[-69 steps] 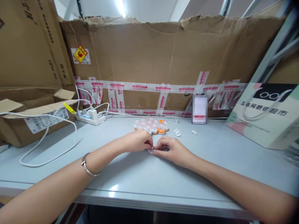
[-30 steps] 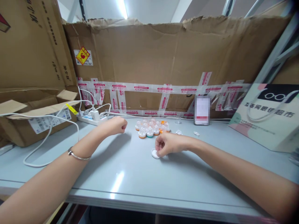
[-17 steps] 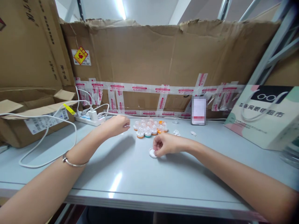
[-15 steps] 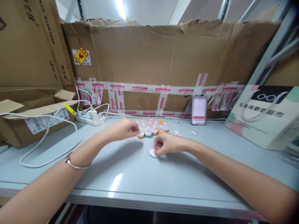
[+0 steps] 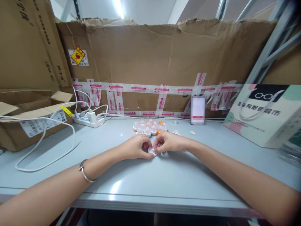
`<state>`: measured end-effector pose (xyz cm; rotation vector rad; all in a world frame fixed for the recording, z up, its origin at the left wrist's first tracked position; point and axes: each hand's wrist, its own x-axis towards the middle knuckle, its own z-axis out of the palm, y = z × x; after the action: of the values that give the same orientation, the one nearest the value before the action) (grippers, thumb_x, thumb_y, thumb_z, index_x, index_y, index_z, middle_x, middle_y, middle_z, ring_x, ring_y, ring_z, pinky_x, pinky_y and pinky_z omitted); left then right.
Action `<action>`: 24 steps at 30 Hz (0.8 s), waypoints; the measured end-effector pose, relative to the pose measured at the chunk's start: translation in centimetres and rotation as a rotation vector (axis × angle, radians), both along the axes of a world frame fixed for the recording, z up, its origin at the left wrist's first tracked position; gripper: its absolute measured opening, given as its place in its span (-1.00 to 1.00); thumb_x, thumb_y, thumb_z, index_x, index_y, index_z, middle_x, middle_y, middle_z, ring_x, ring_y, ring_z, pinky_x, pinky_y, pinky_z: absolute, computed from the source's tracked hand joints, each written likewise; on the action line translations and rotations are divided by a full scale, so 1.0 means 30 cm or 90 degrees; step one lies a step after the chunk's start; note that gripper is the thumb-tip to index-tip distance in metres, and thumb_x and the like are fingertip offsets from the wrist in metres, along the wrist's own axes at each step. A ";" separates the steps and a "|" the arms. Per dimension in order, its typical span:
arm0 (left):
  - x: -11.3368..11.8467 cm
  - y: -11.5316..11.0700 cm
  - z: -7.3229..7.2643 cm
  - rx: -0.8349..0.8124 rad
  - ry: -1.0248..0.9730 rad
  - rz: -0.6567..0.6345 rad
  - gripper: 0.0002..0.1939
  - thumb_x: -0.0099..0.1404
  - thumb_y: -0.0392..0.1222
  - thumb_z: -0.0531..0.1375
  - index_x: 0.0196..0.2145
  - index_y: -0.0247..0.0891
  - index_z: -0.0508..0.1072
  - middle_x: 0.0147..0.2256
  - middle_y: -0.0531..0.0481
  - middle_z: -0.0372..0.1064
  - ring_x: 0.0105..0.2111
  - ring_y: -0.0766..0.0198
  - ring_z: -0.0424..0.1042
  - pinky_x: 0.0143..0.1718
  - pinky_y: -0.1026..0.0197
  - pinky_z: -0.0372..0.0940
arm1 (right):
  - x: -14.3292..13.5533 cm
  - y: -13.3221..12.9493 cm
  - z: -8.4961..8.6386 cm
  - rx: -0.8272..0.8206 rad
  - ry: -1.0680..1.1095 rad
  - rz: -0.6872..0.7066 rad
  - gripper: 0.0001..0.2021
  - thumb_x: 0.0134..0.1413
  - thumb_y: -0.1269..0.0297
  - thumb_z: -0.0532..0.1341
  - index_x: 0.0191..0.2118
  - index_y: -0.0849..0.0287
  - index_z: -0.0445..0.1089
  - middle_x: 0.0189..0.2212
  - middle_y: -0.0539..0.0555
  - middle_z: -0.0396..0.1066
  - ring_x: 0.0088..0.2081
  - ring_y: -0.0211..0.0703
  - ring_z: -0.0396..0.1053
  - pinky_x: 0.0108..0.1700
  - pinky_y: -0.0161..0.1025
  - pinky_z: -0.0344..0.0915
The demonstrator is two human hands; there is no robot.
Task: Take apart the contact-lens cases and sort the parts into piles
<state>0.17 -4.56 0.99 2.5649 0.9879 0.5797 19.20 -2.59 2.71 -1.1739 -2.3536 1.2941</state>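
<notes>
A small white round piece (image 5: 151, 151), like a shallow cap, is at the middle of the desk, partly hidden by fingers. My left hand (image 5: 136, 147) pinches its left side between thumb and fingers. From the right, my right hand (image 5: 169, 142) grips its other edge with closed fingertips. Just behind the hands stands a cluster of small clear-topped containers (image 5: 147, 128) with white, orange and teal bases. To the right of that cluster lie small white openwork pieces (image 5: 176, 132) and another white piece (image 5: 192, 133). A tiny white disc (image 5: 121, 135) rests left of the cluster.
A phone (image 5: 198, 110) leans against a large taped carton (image 5: 141, 56) at the back. On the left are a power strip (image 5: 91, 121), looped white cable (image 5: 44, 169) and an opened cardboard box (image 5: 35, 125). A paper bag (image 5: 256, 116) stands right, with a clear container (image 5: 293, 150).
My left hand has come from beside the container cluster down and right to the white round piece. My right hand stays at that piece. The tiny white disc on the left is now visible.
</notes>
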 end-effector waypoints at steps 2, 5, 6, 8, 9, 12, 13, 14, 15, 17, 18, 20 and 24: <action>-0.005 0.005 0.002 0.008 0.006 0.006 -0.74 0.05 -0.04 0.21 -0.39 -0.29 0.44 -0.50 0.07 0.29 -0.50 0.39 0.22 -0.49 0.35 0.09 | 0.007 0.001 0.008 -0.024 0.029 -0.002 -0.87 -0.23 0.30 0.26 -0.48 0.26 0.41 -0.59 -0.04 0.31 -0.52 -0.36 0.21 -0.44 -0.38 0.15; -0.012 0.010 0.021 0.023 -0.019 0.015 -0.63 -0.01 0.05 0.25 -0.32 -0.28 0.45 -0.42 0.03 0.35 -0.43 0.34 0.26 -0.41 0.32 0.13 | 0.018 0.002 0.030 -0.050 0.124 -0.042 -0.85 -0.23 0.27 0.29 -0.48 0.25 0.42 -0.59 -0.05 0.31 -0.51 -0.36 0.22 -0.42 -0.37 0.17; -0.014 0.010 0.031 0.018 -0.046 0.020 -0.60 -0.01 0.06 0.25 -0.28 -0.27 0.45 -0.39 0.01 0.37 -0.39 0.32 0.27 -0.38 0.31 0.15 | 0.020 0.002 0.038 -0.062 0.167 -0.065 -0.84 -0.23 0.26 0.30 -0.48 0.24 0.42 -0.58 -0.05 0.31 -0.50 -0.37 0.23 -0.39 -0.37 0.19; -0.013 0.005 0.053 -0.006 -0.127 0.037 -0.63 0.04 0.03 0.23 -0.25 -0.26 0.45 -0.34 0.00 0.40 -0.35 0.31 0.30 -0.35 0.31 0.18 | 0.021 -0.001 0.050 -0.097 0.251 -0.106 -0.82 -0.25 0.25 0.33 -0.47 0.24 0.42 -0.55 -0.05 0.32 -0.47 -0.37 0.25 -0.33 -0.35 0.22; -0.012 0.000 0.063 -0.019 -0.169 0.047 -0.67 0.09 0.00 0.20 -0.26 -0.26 0.45 -0.33 0.00 0.41 -0.35 0.32 0.32 -0.35 0.31 0.19 | 0.019 -0.005 0.054 -0.118 0.284 -0.116 -0.81 -0.26 0.24 0.34 -0.47 0.24 0.42 -0.54 -0.05 0.33 -0.46 -0.38 0.26 -0.30 -0.34 0.23; -0.001 -0.016 0.082 -0.040 -0.258 0.090 -0.78 0.15 -0.08 0.16 -0.36 -0.29 0.46 -0.39 0.00 0.43 -0.43 0.36 0.33 -0.40 0.33 0.20 | 0.005 -0.019 0.054 -0.169 0.356 -0.120 -0.81 -0.23 0.24 0.34 -0.45 0.24 0.44 -0.50 -0.03 0.35 -0.43 -0.38 0.28 -0.22 -0.32 0.25; 0.003 -0.022 0.086 -0.043 -0.274 0.101 -0.79 0.16 -0.10 0.16 -0.39 -0.31 0.46 -0.41 0.00 0.43 -0.45 0.37 0.32 -0.41 0.33 0.21 | 0.000 -0.025 0.053 -0.178 0.376 -0.120 -0.81 -0.22 0.24 0.34 -0.43 0.24 0.45 -0.49 -0.02 0.36 -0.42 -0.37 0.29 -0.20 -0.31 0.25; 0.006 -0.026 0.089 -0.048 -0.286 0.108 -0.79 0.16 -0.11 0.15 -0.41 -0.33 0.46 -0.43 -0.01 0.43 -0.46 0.36 0.33 -0.42 0.32 0.22 | -0.006 -0.031 0.052 -0.184 0.393 -0.123 -0.81 -0.22 0.24 0.34 -0.42 0.23 0.45 -0.49 -0.01 0.36 -0.41 -0.37 0.30 -0.17 -0.30 0.25; 0.007 -0.029 0.093 -0.053 -0.296 0.108 -0.79 0.16 -0.11 0.15 -0.42 -0.34 0.45 -0.44 -0.02 0.43 -0.46 0.36 0.34 -0.41 0.32 0.23 | -0.011 -0.037 0.051 -0.188 0.408 -0.127 -0.81 -0.21 0.24 0.34 -0.42 0.23 0.45 -0.48 -0.01 0.37 -0.40 -0.36 0.30 -0.15 -0.29 0.25; 0.000 -0.028 0.109 -0.062 -0.307 0.099 -0.78 0.16 -0.11 0.15 -0.43 -0.35 0.44 -0.44 -0.03 0.43 -0.45 0.35 0.35 -0.40 0.31 0.24 | -0.017 -0.045 0.051 -0.188 0.424 -0.143 -0.80 -0.22 0.24 0.34 -0.41 0.22 0.45 -0.46 0.00 0.38 -0.37 -0.32 0.32 -0.12 -0.27 0.25; -0.011 -0.024 0.123 -0.063 -0.304 0.095 -0.78 0.15 -0.10 0.15 -0.43 -0.35 0.43 -0.44 -0.03 0.43 -0.44 0.35 0.36 -0.40 0.31 0.25 | -0.018 -0.047 0.052 -0.181 0.425 -0.155 -0.79 -0.23 0.23 0.34 -0.40 0.21 0.45 -0.45 0.01 0.39 -0.35 -0.30 0.34 -0.12 -0.25 0.25; -0.055 -0.005 0.160 -0.058 -0.272 0.103 -0.78 0.13 -0.09 0.16 -0.44 -0.33 0.43 -0.45 -0.01 0.42 -0.45 0.36 0.35 -0.42 0.33 0.24 | -0.017 -0.047 0.055 -0.139 0.414 -0.171 -0.77 -0.22 0.19 0.33 -0.39 0.20 0.43 -0.44 0.03 0.41 -0.34 -0.27 0.35 -0.13 -0.23 0.25; -0.222 0.066 0.211 -0.051 -0.088 0.176 -0.74 0.12 -0.01 0.15 -0.41 -0.28 0.44 -0.48 0.02 0.40 -0.48 0.36 0.31 -0.51 0.37 0.17 | -0.001 -0.031 0.056 -0.010 0.298 -0.161 -0.75 -0.17 0.14 0.29 -0.38 0.21 0.40 -0.46 0.03 0.40 -0.41 -0.29 0.32 -0.22 -0.23 0.26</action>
<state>-6.51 -2.57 7.32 2.2999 1.2984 0.7612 19.17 -3.53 4.39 -1.0001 -1.8051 1.3261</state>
